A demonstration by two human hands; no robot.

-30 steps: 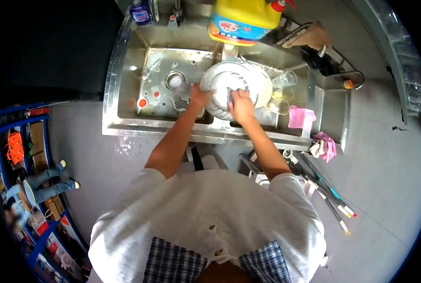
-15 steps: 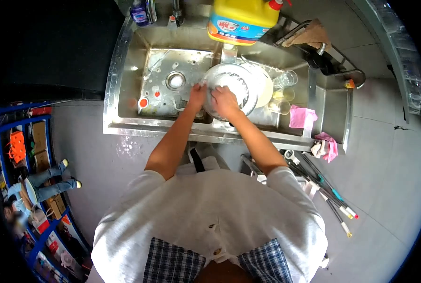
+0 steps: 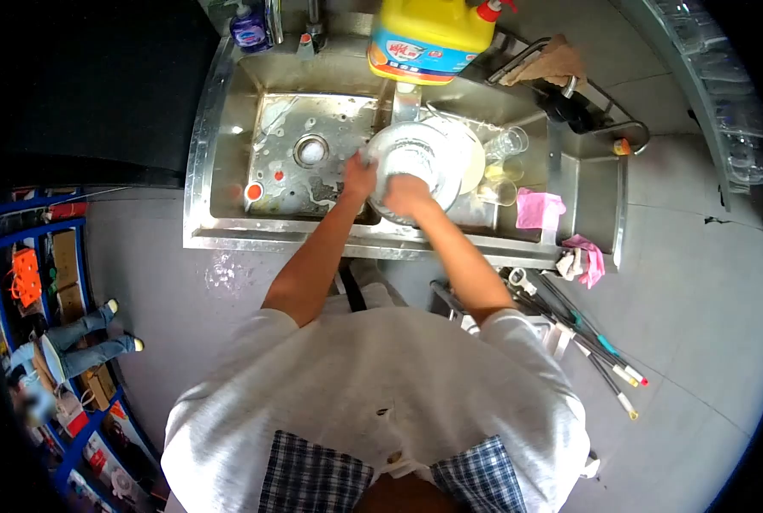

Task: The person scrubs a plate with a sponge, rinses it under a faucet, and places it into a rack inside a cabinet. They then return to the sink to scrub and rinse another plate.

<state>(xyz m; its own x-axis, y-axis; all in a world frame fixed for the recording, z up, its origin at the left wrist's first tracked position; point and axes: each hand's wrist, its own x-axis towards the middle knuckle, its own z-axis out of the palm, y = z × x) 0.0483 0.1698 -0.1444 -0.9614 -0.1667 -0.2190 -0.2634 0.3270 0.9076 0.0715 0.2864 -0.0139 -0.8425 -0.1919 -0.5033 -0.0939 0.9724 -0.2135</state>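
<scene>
A round metal basin [image 3: 452, 175] with whitish suds inside rests over the sink divider, tilted slightly. Fingers of my left hand [image 3: 360, 177] are closed on its left rim. Inside the basin, against its near side, my right hand [image 3: 407, 197] is curled downward; whatever it holds is hidden beneath the fingers. A pale round plate [image 3: 473, 158] lies partly under the basin to the right. Several clear glasses [image 3: 505, 145] lie beside that plate in the right-hand sink bowl.
The left sink bowl [image 3: 283, 128] has a drain and small red-and-white bits. A yellow detergent jug [image 3: 433, 43] and purple soap bottle [image 3: 249, 32] stand behind. Pink cloths [image 3: 539, 209] hang at right. Poles [image 3: 595, 342] lie on the floor; a person [image 3: 82, 342] is at the left shelves.
My right hand has curled and shifted slightly within the basin. My left hand stays at the rim. The whole view has shifted a little.
</scene>
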